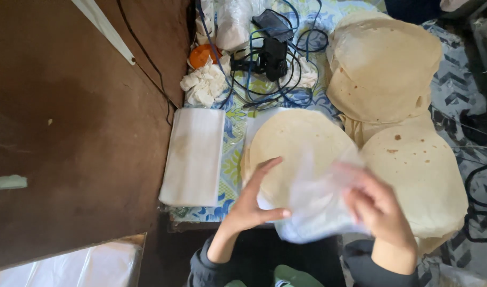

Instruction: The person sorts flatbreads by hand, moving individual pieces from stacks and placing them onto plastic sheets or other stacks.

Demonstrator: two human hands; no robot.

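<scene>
Clear plastic bag point(315, 204) pinched in my right hand point(379, 210); left hand point(251, 204) open, fingers spread flat on the flatbread stack point(296, 143), thumb touching bag.

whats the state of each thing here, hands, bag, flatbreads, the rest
left hand: open, fingers spread, resting on the flatbread stack
right hand: closed on the clear plastic bag
clear plastic bag: loose, held above the stack, blurred
flatbread stack: flat, partly covered by the bag
right flatbread pile: flat, uncovered
far flatbread pile: flat, uncovered
white bag stack: flat, neat
cables: tangled
crumpled tissue: wadded
</scene>
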